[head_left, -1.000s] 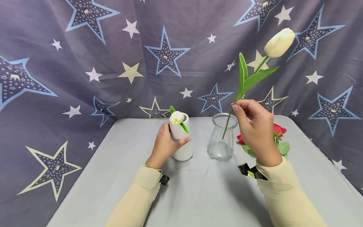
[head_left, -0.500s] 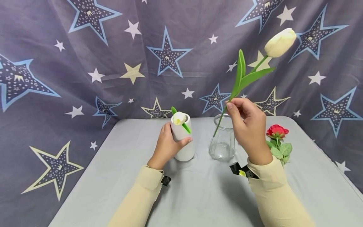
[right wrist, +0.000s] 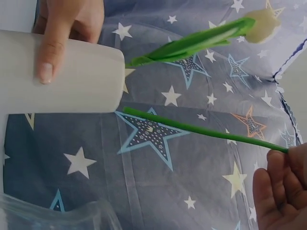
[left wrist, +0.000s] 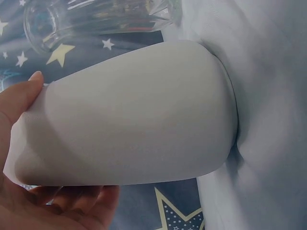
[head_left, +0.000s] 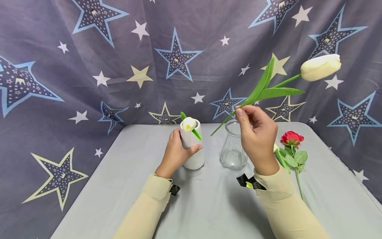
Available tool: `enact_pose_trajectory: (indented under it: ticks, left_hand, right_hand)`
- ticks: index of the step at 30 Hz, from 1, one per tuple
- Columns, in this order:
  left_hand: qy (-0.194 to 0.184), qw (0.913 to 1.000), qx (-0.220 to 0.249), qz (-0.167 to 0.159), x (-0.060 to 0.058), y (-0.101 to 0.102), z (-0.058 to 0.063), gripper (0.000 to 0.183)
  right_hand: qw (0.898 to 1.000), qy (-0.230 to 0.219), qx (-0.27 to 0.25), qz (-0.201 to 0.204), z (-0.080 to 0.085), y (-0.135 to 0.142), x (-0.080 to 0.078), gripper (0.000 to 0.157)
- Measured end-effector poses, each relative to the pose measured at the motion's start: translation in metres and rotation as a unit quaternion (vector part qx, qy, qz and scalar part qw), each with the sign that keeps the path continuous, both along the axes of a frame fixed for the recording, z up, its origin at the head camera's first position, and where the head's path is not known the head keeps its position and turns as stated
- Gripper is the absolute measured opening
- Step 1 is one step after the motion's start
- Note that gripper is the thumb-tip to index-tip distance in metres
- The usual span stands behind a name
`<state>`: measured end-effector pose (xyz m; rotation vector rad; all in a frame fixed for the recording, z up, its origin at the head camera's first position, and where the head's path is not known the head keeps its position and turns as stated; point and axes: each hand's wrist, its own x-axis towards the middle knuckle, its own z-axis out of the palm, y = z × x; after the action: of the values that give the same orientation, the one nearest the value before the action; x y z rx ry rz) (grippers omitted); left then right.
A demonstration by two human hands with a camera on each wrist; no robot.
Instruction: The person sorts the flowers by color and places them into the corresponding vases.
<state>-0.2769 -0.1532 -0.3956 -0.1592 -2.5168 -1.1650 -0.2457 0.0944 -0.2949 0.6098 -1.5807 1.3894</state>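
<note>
My left hand (head_left: 174,154) grips a white vase (head_left: 193,162) that stands upright on the table, fingers round its far side and thumb across the front. A white tulip (head_left: 189,124) sits in its mouth, with green leaves poking out. Between thumb and fingertips my right hand (head_left: 259,139) pinches the stem of another white tulip (head_left: 320,67), held up and tilted, bloom to the right. In the right wrist view, the bare lower end of that stem (right wrist: 192,128) points at the white vase's rim. A clear glass vase (head_left: 233,157) stands just left of my right hand.
On the right of the grey table (head_left: 110,199) lies a red rose (head_left: 291,137) with leaves and a long stem. A white flower (head_left: 279,153) with green leaves shows partly behind my right wrist. A star-patterned curtain (head_left: 167,89) hangs behind the table.
My right hand has moved left, and its tulip has tipped over toward the right, the stem's lower end swinging left from the glass vase toward the white one. The left hand keeps its grip.
</note>
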Motion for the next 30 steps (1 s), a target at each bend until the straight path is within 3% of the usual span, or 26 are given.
enact_pose_trajectory:
  ticks: [13, 23, 30]
  left_hand:
    - [0.002, 1.0, -0.001, -0.003, -0.002, -0.002, -0.001, 0.094]
    - [-0.005, 1.0, 0.006, -0.003, 0.0, -0.003, -0.002, 0.094]
    - [-0.01, 0.9999, 0.008, -0.004, -0.001, 0.0, -0.002, 0.097]
  right_hand:
    - [1.0, 0.007, -0.02, 0.008, -0.004, -0.01, -0.001, 0.011]
    - [0.999, -0.003, -0.02, 0.025, 0.014, -0.027, 0.012, 0.012]
    - [1.0, 0.003, 0.019, 0.012, 0.008, -0.026, -0.005, 0.01]
